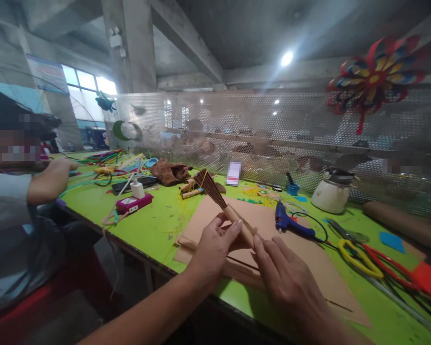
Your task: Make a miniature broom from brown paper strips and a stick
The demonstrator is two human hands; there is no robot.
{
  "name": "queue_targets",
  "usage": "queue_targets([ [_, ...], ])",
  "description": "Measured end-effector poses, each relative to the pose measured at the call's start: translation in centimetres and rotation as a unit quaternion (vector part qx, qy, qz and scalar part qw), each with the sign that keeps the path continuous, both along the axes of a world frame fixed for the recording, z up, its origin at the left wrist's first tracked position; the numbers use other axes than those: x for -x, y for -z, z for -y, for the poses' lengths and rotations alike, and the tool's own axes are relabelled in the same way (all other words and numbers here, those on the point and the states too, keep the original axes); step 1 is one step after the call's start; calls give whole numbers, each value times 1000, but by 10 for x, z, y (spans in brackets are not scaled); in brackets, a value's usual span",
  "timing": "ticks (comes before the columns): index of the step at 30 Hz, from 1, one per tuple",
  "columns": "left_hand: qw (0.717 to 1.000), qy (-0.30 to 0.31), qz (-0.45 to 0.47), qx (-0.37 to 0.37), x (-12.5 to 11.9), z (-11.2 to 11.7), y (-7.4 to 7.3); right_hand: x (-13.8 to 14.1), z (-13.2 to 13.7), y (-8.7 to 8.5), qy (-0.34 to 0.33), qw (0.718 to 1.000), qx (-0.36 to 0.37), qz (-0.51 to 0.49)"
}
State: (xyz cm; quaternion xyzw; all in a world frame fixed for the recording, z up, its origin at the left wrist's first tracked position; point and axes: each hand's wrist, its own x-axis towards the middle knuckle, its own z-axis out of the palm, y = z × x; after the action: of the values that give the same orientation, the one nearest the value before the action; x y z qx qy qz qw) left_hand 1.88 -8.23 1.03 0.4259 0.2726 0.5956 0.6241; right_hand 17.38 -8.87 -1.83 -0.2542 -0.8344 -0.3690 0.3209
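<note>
Both my hands hold a small folded fan with dark ribs and a pale wooden handle, raised over brown cardboard sheets on the green table. My left hand is wrapped round the handle from the left, thumb on top. The fingers of my right hand pinch the handle's lower end. The dark ribs point up and to the left.
A blue glue gun lies right of the fan, with yellow-handled scissors and a white kettle beyond. A pink power strip sits to the left. Another person sits at far left. A perforated screen carries a colourful pinwheel.
</note>
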Motion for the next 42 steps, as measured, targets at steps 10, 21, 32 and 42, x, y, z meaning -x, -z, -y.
queue_targets([
  [10, 998, 3, 13, 63, -7, -12, 2, -2, -4, 12, 17, 999, 21, -22],
  [21, 995, 63, 29, 66, -6, -21, -9, 3, -1, 10, 16, 976, 162, -147],
  [32, 997, 64, 41, 13, -7, -28, -2, 7, -15, 7, 20, 993, 50, -109],
  [42, 996, 88, -6, 4, 4, -44, 8, 19, -15, 9, 31, 984, 103, -139],
])
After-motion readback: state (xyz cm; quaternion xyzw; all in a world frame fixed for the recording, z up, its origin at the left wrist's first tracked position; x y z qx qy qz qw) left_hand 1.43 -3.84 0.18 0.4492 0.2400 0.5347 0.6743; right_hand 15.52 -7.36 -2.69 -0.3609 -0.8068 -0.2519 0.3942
